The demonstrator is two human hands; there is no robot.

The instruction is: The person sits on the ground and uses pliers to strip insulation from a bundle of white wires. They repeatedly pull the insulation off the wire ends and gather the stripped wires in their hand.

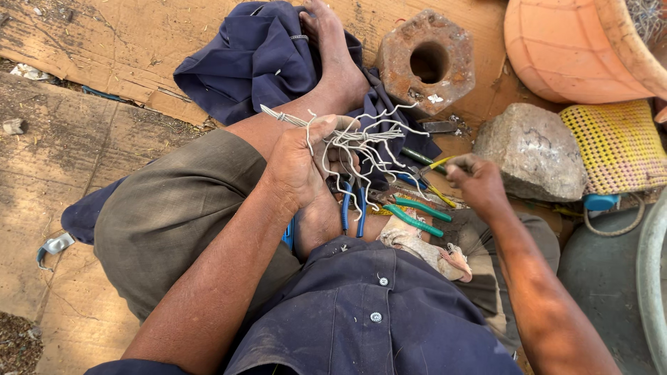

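Note:
My left hand (302, 163) is closed around a bunch of thin grey-white wires (361, 142) whose loose ends splay out to the right above my crossed legs. My right hand (478, 182) reaches down to the tools on the ground, its fingers pinching a small yellow-handled tool (439, 164). Below the wires lie blue-handled pliers (353, 208) and green-handled pliers (417, 214). A crumpled dirty rag (424, 248) rests on my lap.
I sit on flattened cardboard (62, 160). A rusty hexagonal block with a hole (427, 59), a grey stone (531, 149), an orange clay pot (577, 48), a yellow woven mat (618, 142) and dark blue cloth (257, 55) surround my legs.

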